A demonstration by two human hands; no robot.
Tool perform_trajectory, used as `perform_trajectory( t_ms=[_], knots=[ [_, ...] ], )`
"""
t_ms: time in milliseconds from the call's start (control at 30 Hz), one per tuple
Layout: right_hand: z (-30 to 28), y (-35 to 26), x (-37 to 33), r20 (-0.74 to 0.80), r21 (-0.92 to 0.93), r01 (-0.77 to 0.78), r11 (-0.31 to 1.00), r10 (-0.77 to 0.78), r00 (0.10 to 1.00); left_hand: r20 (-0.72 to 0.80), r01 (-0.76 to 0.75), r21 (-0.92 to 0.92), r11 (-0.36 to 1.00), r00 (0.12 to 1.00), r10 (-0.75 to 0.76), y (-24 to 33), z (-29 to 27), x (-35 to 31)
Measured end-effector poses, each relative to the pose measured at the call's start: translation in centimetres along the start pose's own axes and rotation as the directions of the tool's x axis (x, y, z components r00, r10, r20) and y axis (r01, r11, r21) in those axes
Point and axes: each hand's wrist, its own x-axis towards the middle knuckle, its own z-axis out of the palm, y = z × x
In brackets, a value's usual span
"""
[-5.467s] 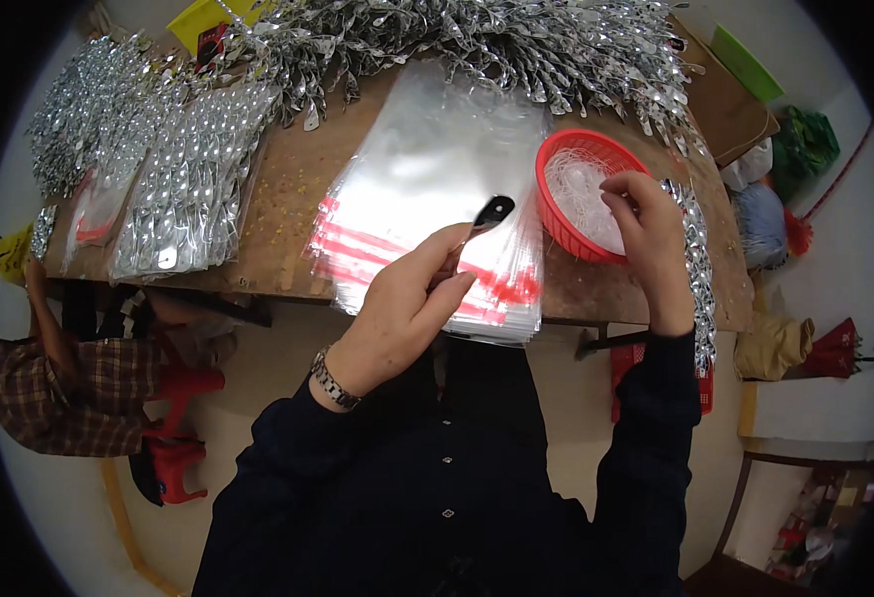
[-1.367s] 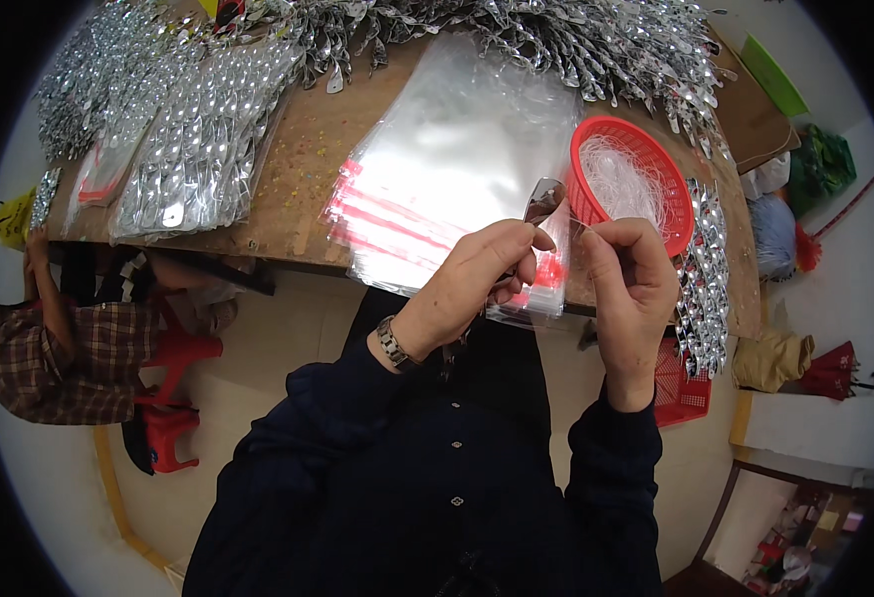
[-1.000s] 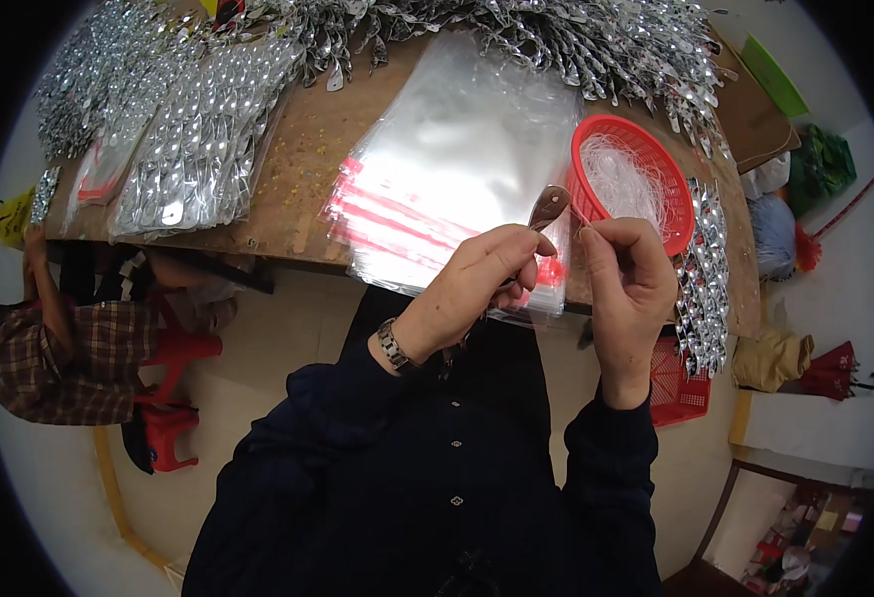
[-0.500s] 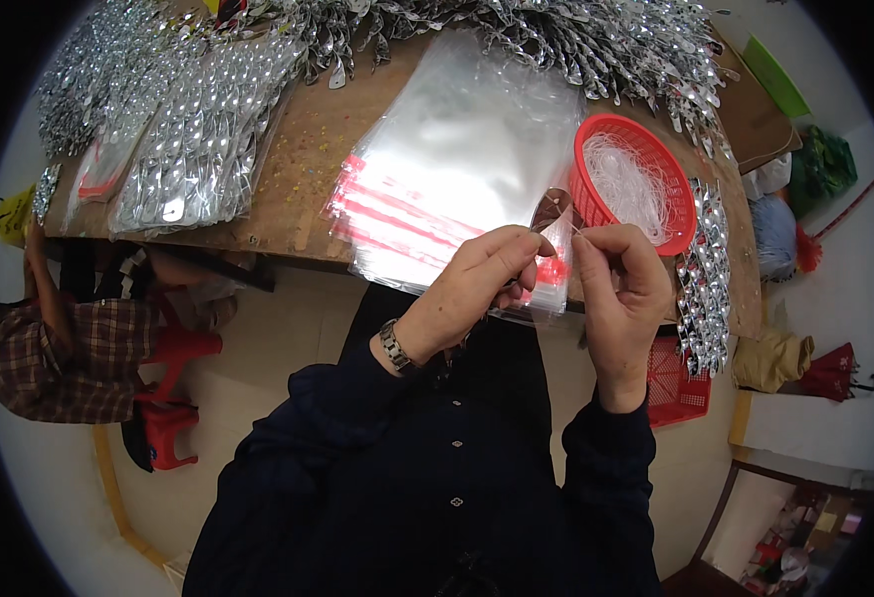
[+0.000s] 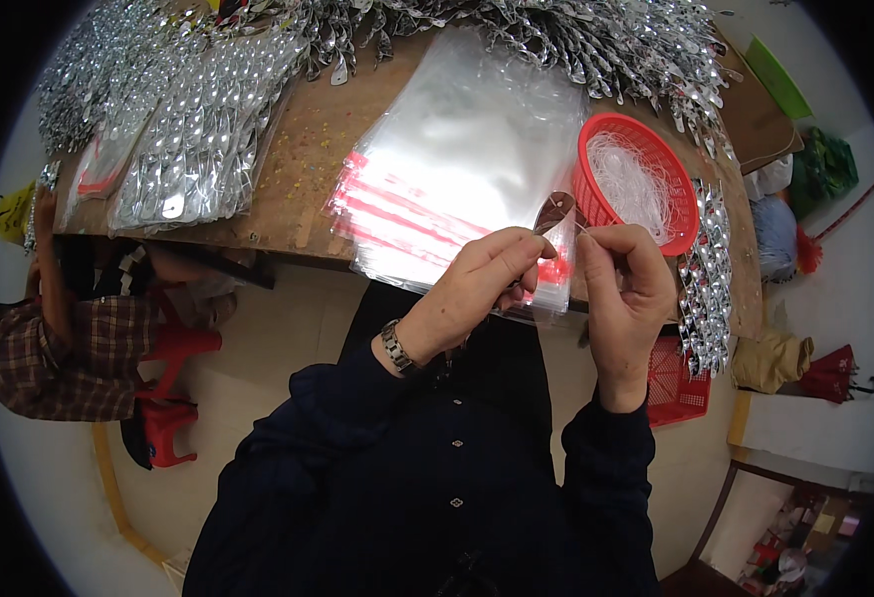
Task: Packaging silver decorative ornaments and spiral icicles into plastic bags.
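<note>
Between the thumb and fingers of my left hand (image 5: 482, 274), which wears a metal wristwatch, is a shiny twisted strip (image 5: 555, 211). Its rounded end sticks up past the fingertips and looks dark brown; the rest is hidden behind the hand. My right hand (image 5: 624, 289) is closed in a pinch just to the right, holding a thin clear string (image 5: 578, 227) close to the strip. Under and beyond my hands lies a stack of clear plastic bags (image 5: 477, 129) with red-striped edges. Right of it, a red plastic basket (image 5: 584, 179) holds a tangle of clear strings (image 5: 636, 184).
Silver twisted strips (image 5: 596, 40) are heaped along the table's far side. Bagged strips (image 5: 198, 129) lie at left, more strips (image 5: 706, 279) hang over the right edge. A red crate (image 5: 678, 388) stands below. At far left a person (image 5: 69, 348) sits near red stools (image 5: 170, 428).
My hands have barely shifted; the right one has moved very slightly right. The person at far left has raised an arm at the table edge.
</note>
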Motion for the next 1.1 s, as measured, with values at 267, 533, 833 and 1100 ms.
perform_trajectory(
  t_ms=[267, 533, 833, 1100],
  knots=[
    [-0.2, 0.3, 0.0, -0.004, 0.016, 0.017, 1.000, -0.017, 1.000, 0.008, -0.006, 0.012, 1.000, 1.000, 0.006, -0.1, 0.1, 0.1],
    [0.1, 0.4, -0.1, -0.005, 0.022, -0.012, 1.000, 0.012, 1.000, 0.011, 0.007, -0.006, 1.000, 1.000, -0.006, -0.3, 0.1, -0.1],
    [0.0, 0.6, 0.0, 0.040, -0.062, -0.031, 0.998, 0.034, 0.999, 0.014, -0.007, 0.049, 0.999, 1.000, 0.006, -0.3, 0.5, -0.2],
    [-0.1, -0.5, 0.0, 0.110, -0.038, -0.154, 0.987, 0.157, 0.981, -0.037, -0.083, 0.215, 0.973, 0.995, 0.093, 0.2, 1.1, -0.5]
  ],
)
